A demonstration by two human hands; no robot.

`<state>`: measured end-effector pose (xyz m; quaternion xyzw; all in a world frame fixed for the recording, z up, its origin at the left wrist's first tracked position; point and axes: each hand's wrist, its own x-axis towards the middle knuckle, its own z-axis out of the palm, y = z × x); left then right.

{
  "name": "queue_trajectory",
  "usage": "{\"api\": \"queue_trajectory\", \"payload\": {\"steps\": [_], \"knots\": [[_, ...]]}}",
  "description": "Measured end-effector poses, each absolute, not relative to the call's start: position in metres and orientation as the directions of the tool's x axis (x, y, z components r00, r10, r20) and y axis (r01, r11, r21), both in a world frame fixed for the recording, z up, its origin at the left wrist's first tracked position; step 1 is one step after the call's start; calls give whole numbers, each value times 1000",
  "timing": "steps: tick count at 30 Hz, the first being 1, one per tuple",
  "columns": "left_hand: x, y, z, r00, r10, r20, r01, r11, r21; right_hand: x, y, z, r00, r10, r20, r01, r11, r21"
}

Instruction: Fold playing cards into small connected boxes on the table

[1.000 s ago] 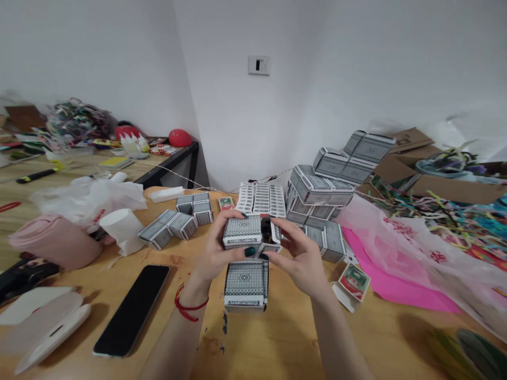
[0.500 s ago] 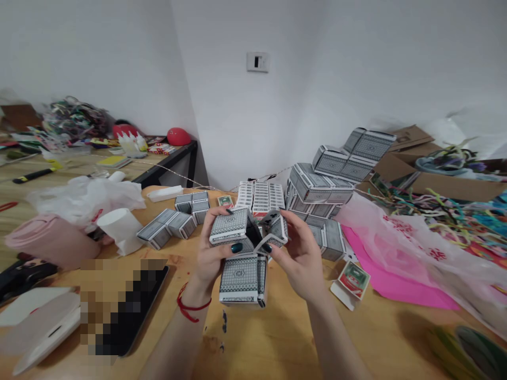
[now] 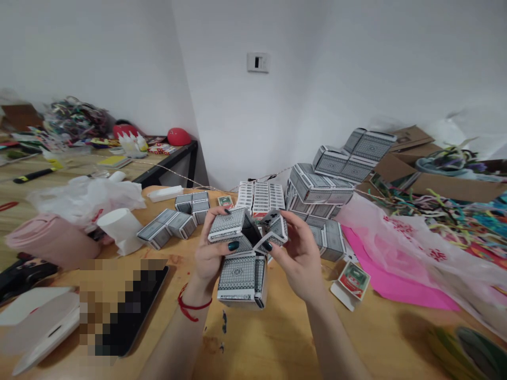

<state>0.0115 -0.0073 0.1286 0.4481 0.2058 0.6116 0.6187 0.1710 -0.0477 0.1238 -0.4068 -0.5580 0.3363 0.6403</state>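
My left hand and my right hand together hold a chain of grey patterned card boxes above the wooden table. The left fingers wrap the upper left box. The right fingers pinch a small tilted box. A lower box hangs below between the hands. A dark gap shows between the upper boxes.
More patterned boxes lie at the left and are stacked at the right. Printed sheets lie behind. A pink plastic bag, small cards, a white cup and a phone surround the hands.
The boxes were folded flat a second ago. They have since been opened apart and tilted, with a gap between the upper two. The hands rose slightly.
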Motion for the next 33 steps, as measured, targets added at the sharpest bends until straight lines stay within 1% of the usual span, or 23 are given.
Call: {"api": "queue_trajectory", "payload": {"steps": [5,9,14,22,26,33], "knots": [[11,-6,128,159,941,300,-583,-156,798,169,-48,124,153,885,439,14,442,-897],[11,-6,129,162,943,291,-559,-155,815,169,-48,123,149,890,431,19,433,-901],[11,-6,131,155,936,316,-572,-176,801,169,-48,124,142,889,435,-5,440,-898],[10,-2,127,164,947,275,-558,-141,818,168,-47,123,137,892,431,-10,436,-900],[10,-3,127,145,947,286,-587,-150,795,168,-45,121,115,888,446,4,448,-894],[10,-6,130,209,933,292,-585,-120,802,168,-45,123,84,885,459,35,458,-888]]}}
